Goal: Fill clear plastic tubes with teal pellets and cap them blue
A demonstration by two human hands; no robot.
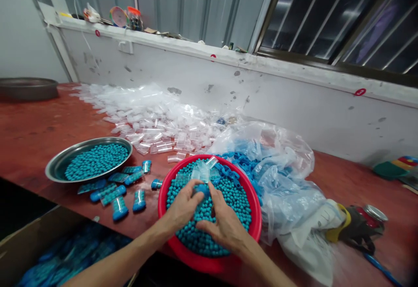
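Observation:
A red basin [256, 217] full of small teal balls [233, 197] stands at the table's front edge. Over it, my left hand [185, 204] has its fingers curled around the side of a blue-capped container [203, 190], which is blurred. My right hand [224, 219] is at the container's other side, thumb and fingers spread apart. Just beyond my fingertips, several clear plastic containers [203, 171] lie on the balls. Blue caps [230, 176] rest at the basin's back right.
A metal bowl [52, 171] holds teal balls [98, 160] at left, with filled containers [119, 208] beside it. Clear containers [156, 130] are heaped behind. Plastic bags [287, 191] lie right; a carton [29, 230] of filled containers sits below the table [29, 134].

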